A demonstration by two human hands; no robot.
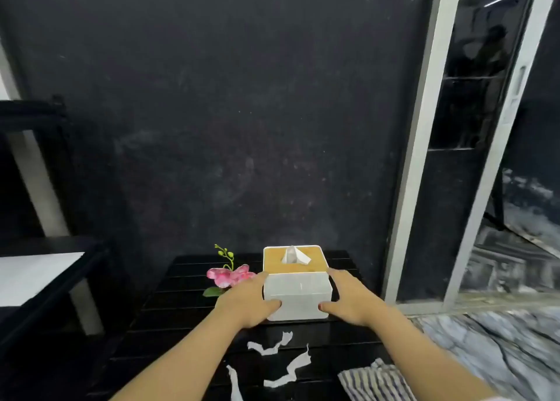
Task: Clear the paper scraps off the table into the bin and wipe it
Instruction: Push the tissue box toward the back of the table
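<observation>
A white tissue box (pixel 297 291) with a wooden lid and a tissue sticking up stands on the black slatted table (pixel 181 309). My left hand (pixel 245 303) presses its left side and my right hand (pixel 348 300) its right side, thumbs on the front face. Three torn white paper scraps lie nearer to me: one (pixel 269 346) just below the box, one (pixel 291 370) further down, one (pixel 235 382) at the lower edge. A striped cloth (pixel 375 382) lies at the table's right front. No bin is in view.
A pink artificial orchid (pixel 228 274) lies left of the box, touching my left hand's far side. A dark wall rises right behind the table. A black shelf with a white sheet (pixel 33 276) stands at the left. A sliding glass door (pixel 472 158) and marble floor are at the right.
</observation>
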